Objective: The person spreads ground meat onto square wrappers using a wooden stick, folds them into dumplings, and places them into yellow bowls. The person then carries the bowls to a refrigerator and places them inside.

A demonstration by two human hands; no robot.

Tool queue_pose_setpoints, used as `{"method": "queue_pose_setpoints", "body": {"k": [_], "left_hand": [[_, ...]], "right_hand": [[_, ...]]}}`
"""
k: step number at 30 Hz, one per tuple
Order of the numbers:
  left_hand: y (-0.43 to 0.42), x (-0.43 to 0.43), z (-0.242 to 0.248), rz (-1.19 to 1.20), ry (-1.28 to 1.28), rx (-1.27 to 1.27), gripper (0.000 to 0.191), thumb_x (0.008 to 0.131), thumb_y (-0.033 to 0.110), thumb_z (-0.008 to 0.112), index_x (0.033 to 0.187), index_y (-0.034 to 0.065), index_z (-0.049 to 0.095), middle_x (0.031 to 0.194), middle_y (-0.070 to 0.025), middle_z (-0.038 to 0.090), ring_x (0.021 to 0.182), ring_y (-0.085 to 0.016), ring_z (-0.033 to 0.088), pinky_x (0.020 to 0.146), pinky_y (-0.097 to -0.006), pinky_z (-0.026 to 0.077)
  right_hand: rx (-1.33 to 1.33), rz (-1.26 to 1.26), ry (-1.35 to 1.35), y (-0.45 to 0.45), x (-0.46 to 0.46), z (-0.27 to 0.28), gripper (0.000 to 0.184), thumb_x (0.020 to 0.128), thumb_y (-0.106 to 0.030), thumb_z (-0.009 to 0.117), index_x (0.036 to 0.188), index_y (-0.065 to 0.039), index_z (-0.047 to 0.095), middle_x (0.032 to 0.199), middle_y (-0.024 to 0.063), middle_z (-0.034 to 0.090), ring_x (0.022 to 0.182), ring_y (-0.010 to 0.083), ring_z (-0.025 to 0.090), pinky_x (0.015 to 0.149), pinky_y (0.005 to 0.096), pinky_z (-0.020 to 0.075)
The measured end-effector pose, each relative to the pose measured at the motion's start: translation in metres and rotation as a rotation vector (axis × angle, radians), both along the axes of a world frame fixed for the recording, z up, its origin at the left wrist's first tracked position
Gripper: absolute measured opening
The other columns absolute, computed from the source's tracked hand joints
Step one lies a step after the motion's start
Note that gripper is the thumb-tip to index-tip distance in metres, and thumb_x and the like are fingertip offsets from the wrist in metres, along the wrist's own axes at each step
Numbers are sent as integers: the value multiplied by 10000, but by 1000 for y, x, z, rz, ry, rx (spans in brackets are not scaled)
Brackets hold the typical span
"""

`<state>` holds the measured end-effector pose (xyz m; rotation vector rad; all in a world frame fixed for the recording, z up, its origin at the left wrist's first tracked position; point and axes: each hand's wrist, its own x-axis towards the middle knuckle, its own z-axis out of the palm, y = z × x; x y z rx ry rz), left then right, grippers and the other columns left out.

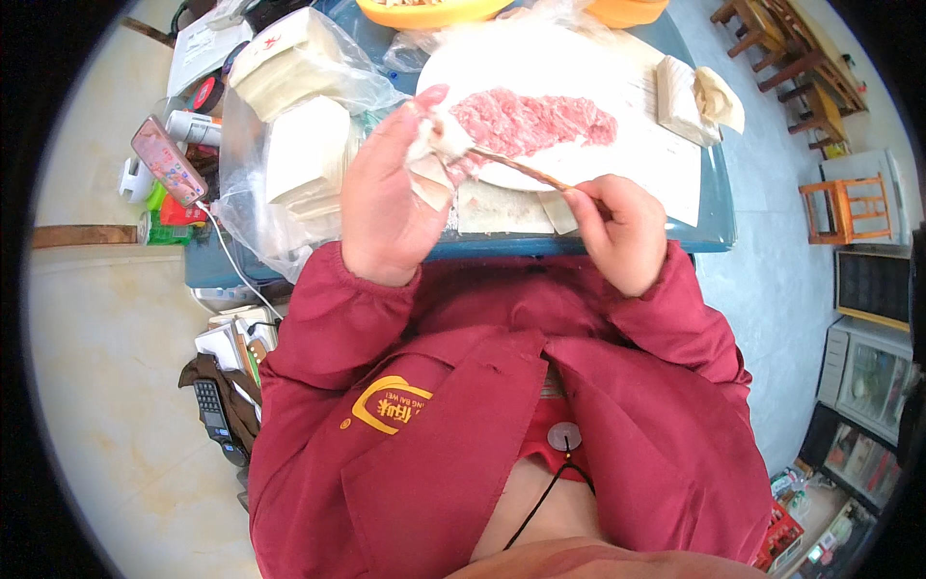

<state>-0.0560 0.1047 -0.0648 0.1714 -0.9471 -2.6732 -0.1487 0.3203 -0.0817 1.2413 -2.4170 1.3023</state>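
Observation:
My left hand (391, 195) is raised over the table's near edge, holding a thin, pale dough wrapper (432, 181) bunched against its fingers. A slim brown stick (524, 168) is pinched in my right hand (622, 228). Its far end reaches the whitish, crumpled dough at my left fingers; whether filling is inside cannot be seen. Beyond both hands, pink minced meat (535, 123) lies in a long mound on a large white plate (499, 58). Another pale piece (557, 211), apparently a wrapper, lies beside my right fingertips.
Left of the plate, wrapper stacks (304, 152) sit in a clear plastic bag (242, 181). A phone (170, 161) with a white cable stands farther left. A tissue pack (684, 101) lies at right on the blue table (716, 188). An orange bowl (434, 13) is at the back.

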Motion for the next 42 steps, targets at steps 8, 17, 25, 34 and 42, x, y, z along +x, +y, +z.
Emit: {"method": "queue_pose_setpoints", "body": {"k": [8, 17, 25, 34, 42], "left_hand": [[1, -6, 0, 91, -17, -63, 201, 1005, 131, 524, 1154, -2, 544, 1013, -93, 625, 955, -229, 625, 833, -330, 504], [8, -1, 7, 144, 21, -243, 309, 1062, 261, 405, 1122, 7, 571, 1099, -96, 607, 980, -164, 575, 841, -318, 482], [24, -8, -15, 356, 19, -910, 226, 951, 60, 620, 1144, 26, 506, 1145, -145, 591, 988, -127, 578, 852, -294, 486], [-32, -21, 44, 34, -237, -398, 284, 975, 183, 591, 1184, -5, 551, 896, -29, 549, 631, -70, 438, 660, -252, 436], [-107, -192, 93, 353, -105, -1138, 173, 960, 159, 559, 969, 11, 648, 798, 10, 571, 674, -61, 505, 646, -215, 467]], "right_hand": [[8, 86, 229, 7, 2, -8, 110, 800, -109, 737, 786, -55, 642, 692, 108, 584, 643, 308, 605, 596, 399, 486], [53, 90, 265, 10, -16, 18, 123, 782, -112, 754, 765, -61, 643, 682, 98, 581, 619, 294, 595, 569, 387, 482], [58, 70, 374, 4, -25, 30, 193, 798, -144, 743, 714, -65, 588, 665, 96, 562, 621, 302, 580, 568, 396, 472], [86, 175, 37, 47, -48, -32, 125, 808, -124, 728, 763, -51, 636, 676, 133, 600, 636, 328, 607, 592, 419, 486], [-97, 164, 108, 51, -52, -48, 113, 757, -111, 756, 781, -65, 655, 683, 96, 604, 628, 301, 604, 573, 400, 483]]}}
